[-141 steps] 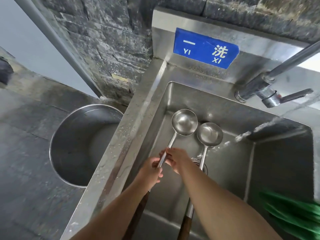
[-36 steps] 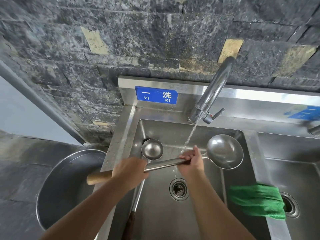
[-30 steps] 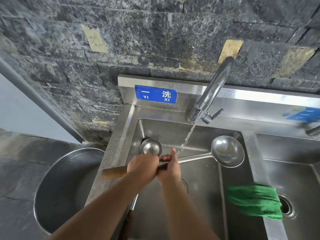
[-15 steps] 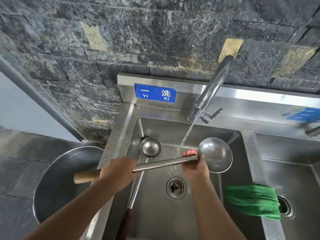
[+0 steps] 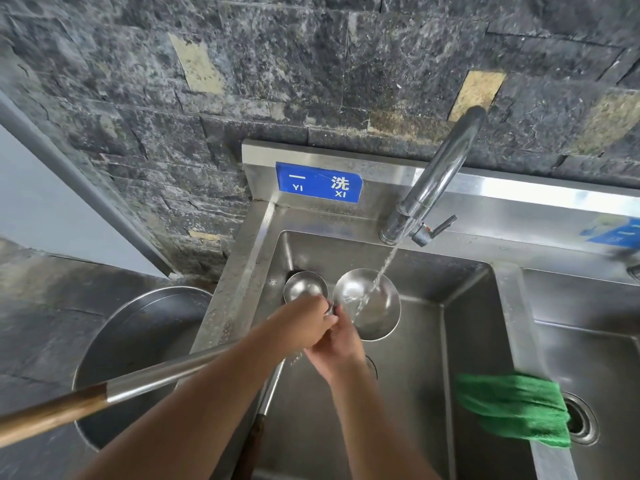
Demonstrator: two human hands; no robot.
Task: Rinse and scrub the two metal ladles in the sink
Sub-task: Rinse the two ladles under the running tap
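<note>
I hold a long metal ladle [image 5: 375,308] over the left sink basin [image 5: 408,375], its bowl under the running water. My left hand [image 5: 304,325] grips its shaft close to the bowl. My right hand [image 5: 341,344] is also curled round the shaft right beside the bowl, touching my left hand. The ladle's shaft and wooden grip [image 5: 55,415] stick out to the left past the sink rim. A second ladle [image 5: 304,287] lies in the basin's back left corner, its handle running toward me under my arms.
The tap [image 5: 438,176] at the back pours a thin stream into the ladle bowl. A green cloth [image 5: 512,407] hangs over the divider to the right basin [image 5: 595,375]. A large metal pot [image 5: 138,348] stands on the floor left of the sink.
The held ladle has slid left, so its bowl now sits under the water stream. Both hands have come together near the bowl. The handle sticks out much farther left.
</note>
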